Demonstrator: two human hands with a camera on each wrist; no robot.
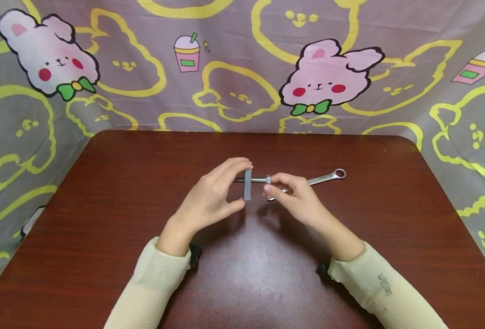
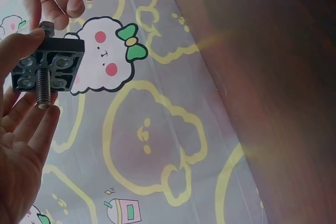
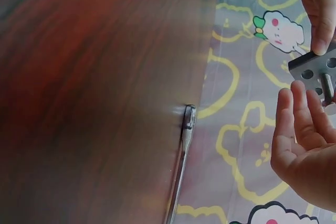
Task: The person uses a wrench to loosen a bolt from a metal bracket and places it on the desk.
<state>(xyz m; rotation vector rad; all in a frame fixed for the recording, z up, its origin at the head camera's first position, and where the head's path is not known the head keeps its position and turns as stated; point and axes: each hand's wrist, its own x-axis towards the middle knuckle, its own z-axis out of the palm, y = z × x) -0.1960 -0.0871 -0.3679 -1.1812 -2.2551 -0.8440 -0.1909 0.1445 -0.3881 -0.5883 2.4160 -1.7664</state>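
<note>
My left hand (image 1: 209,194) grips a grey square plate (image 1: 247,185) by opposite edges, thumb at the near edge and fingers at the far one. A threaded bolt (image 1: 259,180) passes through the plate, and its hex head (image 1: 268,179) points right. The fingertips of my right hand (image 1: 297,196) pinch at that head. In the left wrist view the plate (image 2: 73,59) shows a ribbed face with round holes, the bolt's threaded end (image 2: 43,90) sticking out of its middle. The right wrist view shows the plate's flat, holed face (image 3: 299,69).
A silver combination wrench (image 1: 326,177) lies on the dark wooden table (image 1: 115,192), its open end partly behind my right hand. A patterned cloth (image 1: 234,41) hangs behind the table's far edge and along both sides.
</note>
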